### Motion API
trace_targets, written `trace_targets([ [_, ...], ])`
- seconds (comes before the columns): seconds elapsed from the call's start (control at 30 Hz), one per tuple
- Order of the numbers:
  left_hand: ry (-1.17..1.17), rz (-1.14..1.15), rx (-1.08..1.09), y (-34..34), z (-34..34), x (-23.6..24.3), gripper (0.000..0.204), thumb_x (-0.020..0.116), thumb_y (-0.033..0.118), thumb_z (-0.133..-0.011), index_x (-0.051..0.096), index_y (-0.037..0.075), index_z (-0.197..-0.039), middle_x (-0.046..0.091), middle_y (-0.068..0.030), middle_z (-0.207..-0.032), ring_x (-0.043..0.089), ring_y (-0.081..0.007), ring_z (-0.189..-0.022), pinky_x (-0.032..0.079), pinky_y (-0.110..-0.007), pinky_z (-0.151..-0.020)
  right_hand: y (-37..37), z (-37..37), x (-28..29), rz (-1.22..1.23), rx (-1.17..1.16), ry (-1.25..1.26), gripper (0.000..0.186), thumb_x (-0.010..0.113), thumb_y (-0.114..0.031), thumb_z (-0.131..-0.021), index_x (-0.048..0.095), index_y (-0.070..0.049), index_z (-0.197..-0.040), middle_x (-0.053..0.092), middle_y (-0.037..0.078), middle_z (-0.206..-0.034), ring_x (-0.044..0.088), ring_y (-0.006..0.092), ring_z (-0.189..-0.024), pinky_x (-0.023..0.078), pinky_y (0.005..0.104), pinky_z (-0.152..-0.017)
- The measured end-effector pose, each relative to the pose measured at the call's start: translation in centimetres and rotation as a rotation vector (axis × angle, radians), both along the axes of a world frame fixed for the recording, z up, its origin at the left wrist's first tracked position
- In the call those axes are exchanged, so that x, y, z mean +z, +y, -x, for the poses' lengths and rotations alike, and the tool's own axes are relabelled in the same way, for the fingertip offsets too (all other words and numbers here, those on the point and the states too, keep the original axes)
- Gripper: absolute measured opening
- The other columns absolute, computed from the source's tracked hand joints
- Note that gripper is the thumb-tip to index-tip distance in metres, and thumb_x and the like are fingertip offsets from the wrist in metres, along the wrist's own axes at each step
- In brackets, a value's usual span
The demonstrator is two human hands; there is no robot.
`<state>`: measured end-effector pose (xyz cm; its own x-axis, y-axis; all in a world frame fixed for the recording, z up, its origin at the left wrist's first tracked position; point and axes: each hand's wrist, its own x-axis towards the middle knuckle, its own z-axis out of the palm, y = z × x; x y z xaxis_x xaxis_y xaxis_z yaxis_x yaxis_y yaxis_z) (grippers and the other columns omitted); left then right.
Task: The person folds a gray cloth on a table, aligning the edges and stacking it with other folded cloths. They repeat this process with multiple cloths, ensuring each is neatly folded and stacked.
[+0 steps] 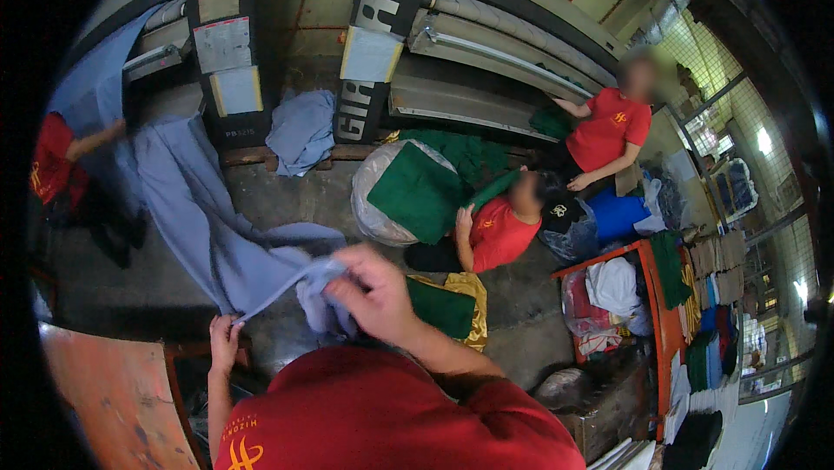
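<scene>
A long light blue cloth (195, 201) hangs from a machine at the upper left and stretches down toward me. My left hand (224, 340) is closed on its lower edge. My right hand (369, 287) pinches the same edge higher up and to the right, where a loose bunch of cloth hangs below my fingers. Beyond my right hand, a folded green cloth (443, 309) lies on shiny yellow fabric (472, 292).
Co-workers in red are at left (56, 157), seated at centre right (504, 235) and standing behind (608, 122). Large machines (499, 70) line the wall. An orange table (104, 374) is lower left. A wrapped bundle (373, 227) and an orange cart (660, 331) with cloths are ahead and right.
</scene>
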<state>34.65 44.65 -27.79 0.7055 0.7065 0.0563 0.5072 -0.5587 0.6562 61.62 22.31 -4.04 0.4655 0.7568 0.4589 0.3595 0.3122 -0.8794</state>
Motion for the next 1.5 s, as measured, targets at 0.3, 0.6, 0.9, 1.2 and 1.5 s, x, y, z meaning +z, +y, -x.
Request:
trace_targets([
  [0.3, -0.235, 0.006, -0.161, -1.6, -8.1, 10.0, 0.008, 0.066, 0.012, -0.082, 0.064, 0.005, -0.084, 0.064, -0.0131, -0.079, 0.059, -0.0309, -0.071, 0.047, -0.037, -0.068, 4.2, -1.0, -5.9, 0.337, 0.066, 0.074, 0.058, 0.065, -0.007, -0.085, 0.041, -0.008, -0.138, 0.057, 0.005, -0.074, 0.054, 0.0117, -0.068, 0.045, 0.0293, -0.063],
  [0.6, -0.434, 0.479, -0.214, -4.8, -14.3, 14.5, 0.010, 0.069, 0.012, -0.083, 0.062, 0.005, -0.083, 0.058, -0.0009, -0.068, 0.049, -0.0093, -0.060, 0.041, -0.026, -0.063, 4.0, -0.1, -9.2, 0.379, 0.183, -0.006, 0.017, 0.061, -0.016, -0.088, 0.055, -0.002, -0.098, 0.062, 0.019, -0.086, 0.063, 0.0353, -0.082, 0.047, 0.0387, -0.070],
  [0.9, -0.212, 0.672, -0.102, -0.5, -10.7, -0.5, 0.025, 0.064, 0.023, -0.088, 0.057, 0.001, -0.078, 0.053, -0.0020, -0.070, 0.048, -0.0124, -0.067, 0.040, -0.026, -0.069, 4.2, -3.8, -2.3, 0.141, -0.017, 0.055, 0.014, 0.064, -0.006, -0.088, 0.058, 0.000, -0.099, 0.060, 0.004, -0.091, 0.058, 0.0092, -0.083, 0.047, 0.0245, -0.073],
  [1.2, -0.309, 0.564, -0.097, -1.9, -12.3, 5.7, 0.006, 0.062, 0.006, -0.087, 0.061, 0.000, -0.087, 0.060, -0.0014, -0.075, 0.051, -0.0081, -0.071, 0.044, -0.025, -0.067, 8.0, -5.0, -6.3, 0.442, 0.209, 0.137, 0.073, 0.066, -0.007, -0.085, 0.026, -0.007, -0.146, 0.054, 0.000, -0.071, 0.047, 0.0062, -0.063, 0.041, 0.0249, -0.055],
  [1.5, -0.584, 0.771, -0.141, -2.5, -11.9, 12.7, 0.011, 0.056, 0.012, -0.092, 0.058, 0.004, -0.100, 0.058, 0.0005, -0.089, 0.050, -0.0078, -0.083, 0.041, -0.024, -0.077, 8.2, -0.5, -9.7, 0.407, 0.351, 0.100, 0.018, 0.064, -0.009, -0.086, 0.054, -0.001, -0.098, 0.063, 0.010, -0.082, 0.060, 0.0108, -0.078, 0.047, 0.0297, -0.067],
])
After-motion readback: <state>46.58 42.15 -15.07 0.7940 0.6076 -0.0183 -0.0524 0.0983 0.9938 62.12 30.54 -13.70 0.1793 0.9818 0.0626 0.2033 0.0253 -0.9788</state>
